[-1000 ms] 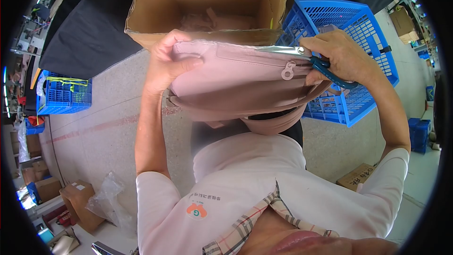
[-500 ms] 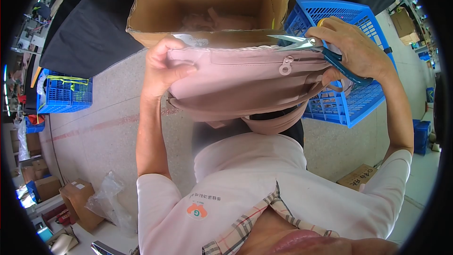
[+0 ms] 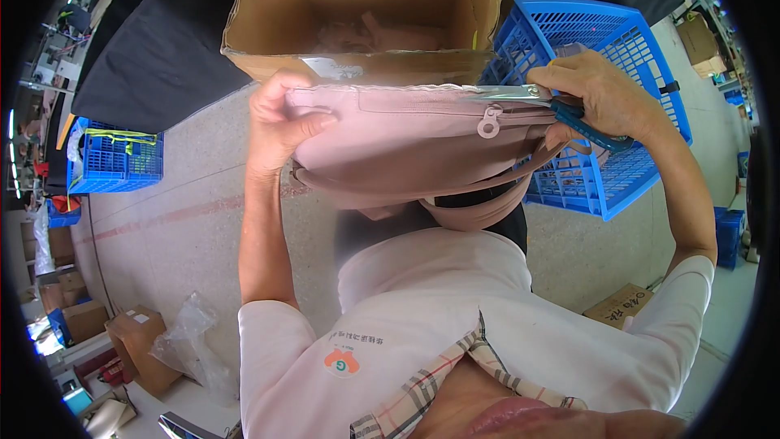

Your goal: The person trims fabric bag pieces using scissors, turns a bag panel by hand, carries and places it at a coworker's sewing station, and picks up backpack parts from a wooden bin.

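Note:
A pink bag (image 3: 390, 142) with a zipper pull (image 3: 488, 123) is held up in front of my body, its pale raw edge at the top. My left hand (image 3: 284, 118) pinches the bag's upper left corner, thumb on the near face. In my right hand (image 3: 597, 96) is a pair of scissors (image 3: 520, 94) with dark teal handles. The blades look closed and lie along the top edge, pointing left. My right fingers also reach the bag's right end; whether they grip it is partly hidden. A pink strap (image 3: 479, 213) hangs below.
Beyond the bag stands an open cardboard box (image 3: 357, 61) with pink pieces inside. A blue plastic basket (image 3: 605, 187) is on the right, and a blue crate (image 3: 122, 164) on the left. Cartons (image 3: 142, 349) and clear plastic (image 3: 191, 337) lie at lower left.
The scissors' blades have gone from spread apart to closed. My right hand has dropped slightly, while my left hand keeps its hold on the bag's corner.

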Motion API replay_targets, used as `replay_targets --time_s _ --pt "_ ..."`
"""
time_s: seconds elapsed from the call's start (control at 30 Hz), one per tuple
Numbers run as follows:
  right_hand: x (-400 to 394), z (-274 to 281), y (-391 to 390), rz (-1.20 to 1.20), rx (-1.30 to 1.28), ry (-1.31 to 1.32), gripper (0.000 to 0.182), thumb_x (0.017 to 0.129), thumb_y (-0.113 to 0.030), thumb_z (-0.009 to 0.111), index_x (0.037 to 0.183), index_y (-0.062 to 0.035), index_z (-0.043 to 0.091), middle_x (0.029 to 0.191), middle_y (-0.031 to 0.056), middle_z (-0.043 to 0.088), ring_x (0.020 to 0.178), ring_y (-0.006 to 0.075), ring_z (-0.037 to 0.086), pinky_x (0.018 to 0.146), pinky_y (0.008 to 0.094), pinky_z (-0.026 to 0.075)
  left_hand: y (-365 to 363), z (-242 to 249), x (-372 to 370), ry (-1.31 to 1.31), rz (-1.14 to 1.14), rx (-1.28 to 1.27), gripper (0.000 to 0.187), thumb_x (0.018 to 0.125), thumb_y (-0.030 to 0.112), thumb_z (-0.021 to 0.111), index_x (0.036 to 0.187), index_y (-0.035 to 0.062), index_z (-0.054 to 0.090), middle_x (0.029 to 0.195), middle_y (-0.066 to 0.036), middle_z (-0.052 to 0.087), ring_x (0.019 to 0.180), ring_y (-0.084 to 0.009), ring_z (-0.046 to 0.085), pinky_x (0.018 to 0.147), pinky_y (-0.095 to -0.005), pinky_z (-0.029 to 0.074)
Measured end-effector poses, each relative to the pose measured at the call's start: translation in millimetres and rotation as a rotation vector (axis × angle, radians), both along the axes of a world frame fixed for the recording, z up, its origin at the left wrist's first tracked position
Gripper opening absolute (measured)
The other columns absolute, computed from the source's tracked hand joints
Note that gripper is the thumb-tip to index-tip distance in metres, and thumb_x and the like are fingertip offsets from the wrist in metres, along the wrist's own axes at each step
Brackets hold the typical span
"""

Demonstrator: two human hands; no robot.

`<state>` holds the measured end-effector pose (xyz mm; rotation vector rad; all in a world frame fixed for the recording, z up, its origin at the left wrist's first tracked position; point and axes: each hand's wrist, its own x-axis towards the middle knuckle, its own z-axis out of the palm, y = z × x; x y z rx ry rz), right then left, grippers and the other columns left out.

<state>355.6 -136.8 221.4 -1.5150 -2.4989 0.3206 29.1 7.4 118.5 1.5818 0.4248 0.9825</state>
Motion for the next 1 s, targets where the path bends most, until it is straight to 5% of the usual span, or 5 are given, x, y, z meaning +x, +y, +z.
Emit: replay_targets --time_s 0.5,0.73,1.0 --pt "-14.3 -5.3 6.0 0.007 0.133 -0.054 0.053 0.053 -0.042 0.073 0.086 -0.0061 0.054 0.061 0.0061 0.052 0.060 0.0263 0.054 0.054 0.0352 0.041 -2.0 1.4 4.5 -0.049 -0.044 -0.045 0.035 0.057 -0.005 0.075 0.085 0.0038 0.056 0.083 -0.003 0.059 0.077 -0.0114 0.058 0.068 -0.0235 0.051" --pt "-12.8 -11.1 6.4 0.000 0.024 -0.050 0.050 0.054 -0.043 0.073 0.081 -0.0063 0.051 0.059 0.0051 0.052 0.059 0.0259 0.054 0.054 0.0348 0.041 -4.9 -1.0 4.4 -0.024 0.005 -0.090 0.041 0.053 0.004 0.080 0.084 0.0056 0.053 0.081 -0.003 0.060 0.074 -0.0098 0.055 0.069 -0.0217 0.045" --pt "-20.7 7.6 6.3 -0.076 0.083 -0.141 0.060 0.048 -0.045 0.074 0.089 -0.0060 0.054 0.070 0.0090 0.054 0.074 0.0274 0.054 0.066 0.0357 0.041 -8.8 3.5 3.2 -0.041 -0.006 -0.093 0.041 0.052 0.004 0.080 0.083 0.0052 0.053 0.079 -0.005 0.061 0.072 -0.0097 0.055 0.066 -0.0211 0.045"
